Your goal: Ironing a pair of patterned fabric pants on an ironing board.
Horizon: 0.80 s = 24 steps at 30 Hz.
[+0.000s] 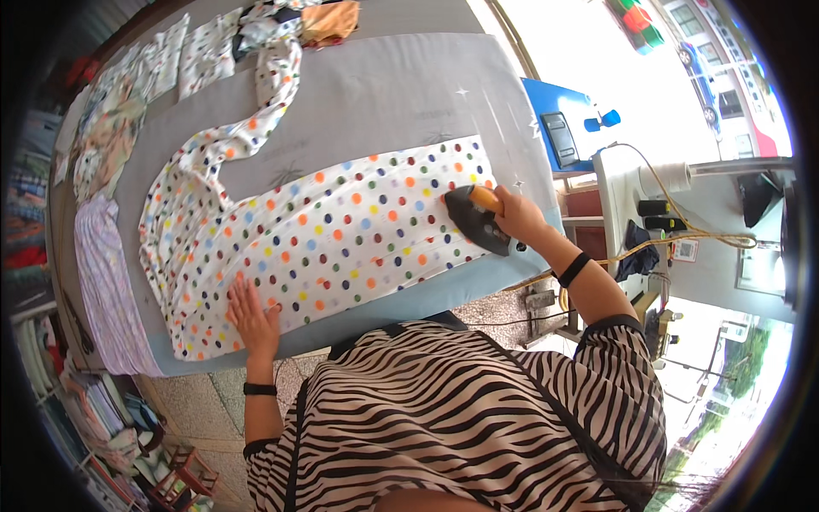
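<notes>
White trousers with multicoloured polka dots point(358, 230) lie on the grey-covered table point(371, 83). One leg is spread flat towards the right; the other bends up and away to the far side, rumpled. My right hand point(512, 211) is closed around the orange handle of a black clothes iron point(477, 221), whose sole rests on the flat leg near its right end. My left hand point(253, 313) lies palm down with fingers apart on the dotted cloth near the table's front edge, at the left. The iron's sole is hidden.
Folded patterned garments point(153, 64) and an orange cloth point(329, 22) lie along the back. A lilac garment point(112, 281) is at the left, near dark scissors point(78, 320). A yellow cord point(646, 243) runs right, by thread spools point(652, 208). A wooden stool point(185, 473) stands lower left.
</notes>
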Motion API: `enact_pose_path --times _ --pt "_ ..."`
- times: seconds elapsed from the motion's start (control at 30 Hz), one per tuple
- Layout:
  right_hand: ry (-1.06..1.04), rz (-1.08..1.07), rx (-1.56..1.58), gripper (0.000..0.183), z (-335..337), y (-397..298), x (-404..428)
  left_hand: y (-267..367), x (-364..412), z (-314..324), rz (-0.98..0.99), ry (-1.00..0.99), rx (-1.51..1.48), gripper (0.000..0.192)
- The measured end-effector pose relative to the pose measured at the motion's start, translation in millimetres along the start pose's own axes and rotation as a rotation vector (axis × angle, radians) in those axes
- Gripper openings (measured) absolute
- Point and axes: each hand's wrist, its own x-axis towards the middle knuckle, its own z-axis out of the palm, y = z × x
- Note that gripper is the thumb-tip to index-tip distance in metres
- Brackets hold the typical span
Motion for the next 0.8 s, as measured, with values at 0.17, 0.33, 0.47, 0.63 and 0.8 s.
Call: enact_pose_path --times 0.17,0.33,0.47,0.63,0.8 --pt "0.169 0.166 0.025 0.027 -24 52 53 -2 -2 0 0.000 0.017 0.011 0.073" --pt "0.223 0.184 0.032 0.027 -48 82 114 12 9 -14 -0.072 0.026 -0.034 0.068" --pt "0.265 0.091 0.089 0.029 -64 65 116 -8 11 -16 -0.121 0.051 0.015 0.062" --pt "0.048 -0.030 0.011 0.034 -59 17 62 -53 7 -11 -0.206 0.132 0.070 0.055" --pt "-0.252 -0.174 -0.144 0.035 -14 -3 0 -78 11 -4 -0.277 0.181 0.086 0.054"
